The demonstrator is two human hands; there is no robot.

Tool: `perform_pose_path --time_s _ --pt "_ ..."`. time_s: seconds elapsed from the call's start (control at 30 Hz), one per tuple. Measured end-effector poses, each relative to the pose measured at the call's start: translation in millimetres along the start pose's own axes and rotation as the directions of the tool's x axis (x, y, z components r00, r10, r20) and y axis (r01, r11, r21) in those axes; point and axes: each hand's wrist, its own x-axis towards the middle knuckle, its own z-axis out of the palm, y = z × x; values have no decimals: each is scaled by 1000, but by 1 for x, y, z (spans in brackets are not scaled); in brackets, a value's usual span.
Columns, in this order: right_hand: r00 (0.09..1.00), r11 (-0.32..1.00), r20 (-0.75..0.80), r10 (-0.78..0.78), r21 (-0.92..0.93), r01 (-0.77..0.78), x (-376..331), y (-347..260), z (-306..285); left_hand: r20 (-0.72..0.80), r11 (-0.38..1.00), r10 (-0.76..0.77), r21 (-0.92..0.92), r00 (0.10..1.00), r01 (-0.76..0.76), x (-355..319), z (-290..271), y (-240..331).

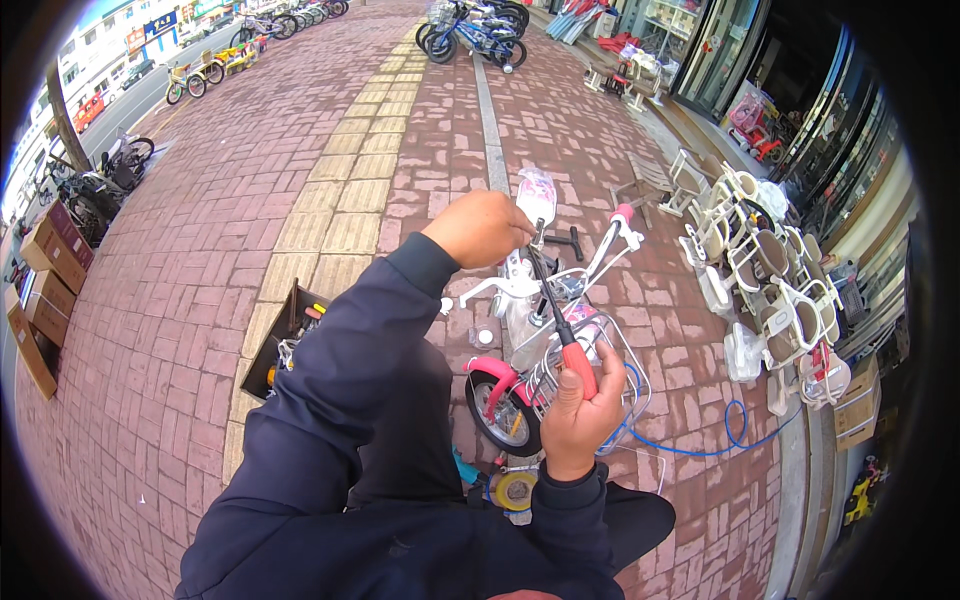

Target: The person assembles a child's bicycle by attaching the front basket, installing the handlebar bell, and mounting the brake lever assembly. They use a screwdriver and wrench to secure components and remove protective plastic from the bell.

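Brick pavement (180, 260). Child's bicycle (517, 276), pink front mudguard (492, 366), before us. Right grip (585, 420): wrapped round red-handled tool (578, 368). Left grip (488, 228): fingers bunched by shaft's (549, 288) far end; exact hold, cannot tell. Best we align shaft, steady tip, press evenly.

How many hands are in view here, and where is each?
2: the left hand at the far end of the red-handled tool, the right hand holding its near end.
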Motion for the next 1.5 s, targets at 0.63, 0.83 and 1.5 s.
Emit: perform_pose_path --time_s 0.63,0.83,1.5 --pt "998 996 -10 56 70 -55 1 2 2 8 994 -90 -63 996 91 0 -2 3" --pt "998 1000 -61 21 -15 -22 2 3 4 2 995 -72 -70 997 72 1 -1 3" --pt "998 1000 -66 18 12 -17 2 -1 3 38 994 -52 -94 998 56 1 -2 0"
